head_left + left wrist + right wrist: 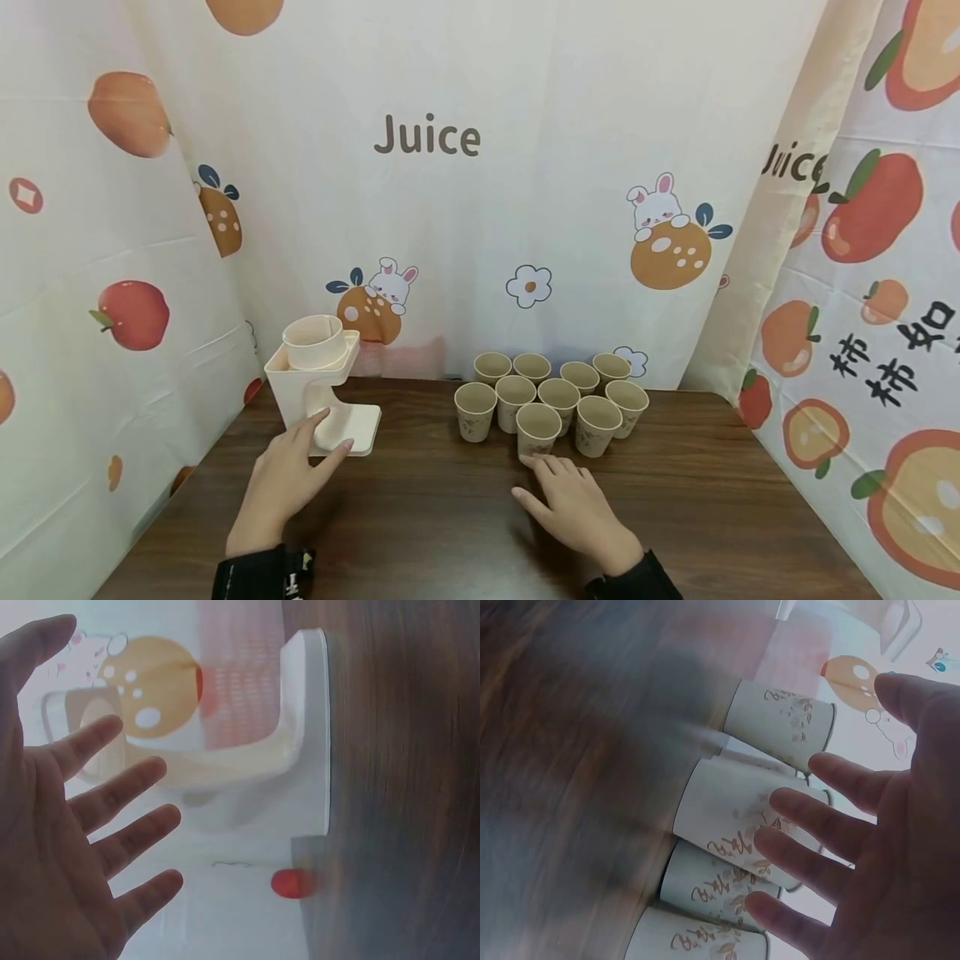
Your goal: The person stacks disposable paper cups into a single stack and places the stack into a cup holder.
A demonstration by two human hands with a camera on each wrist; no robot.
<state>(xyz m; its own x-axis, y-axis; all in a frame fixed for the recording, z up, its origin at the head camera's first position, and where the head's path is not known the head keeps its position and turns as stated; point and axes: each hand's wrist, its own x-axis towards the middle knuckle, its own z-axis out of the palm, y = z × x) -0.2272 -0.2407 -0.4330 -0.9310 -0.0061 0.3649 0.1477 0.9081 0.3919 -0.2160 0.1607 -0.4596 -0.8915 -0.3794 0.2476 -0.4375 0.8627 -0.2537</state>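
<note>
On the left of the table stands a cream cup holder (pixel 345 427) with a flat foot, a curved stem and a tray-like top bearing a round ring (pixel 313 342). My left hand (pixel 288 471) reaches toward its foot, fingers spread and holding nothing; the left wrist view shows the stem (pixel 217 766) beyond the fingers. My right hand (pixel 573 504) extends toward the group of paper cups, its fingertips close to the front paper cup (pixel 538 429). In the right wrist view the fingers are spread before several printed cups (pixel 742 817), and the palm is bare.
More paper cups (pixel 558 396) stand upright in close rows behind the front one. The dark wooden table (pixel 420 517) ends at a fruit-printed curtain (pixel 465 217) at the back, with similar cloth on both sides.
</note>
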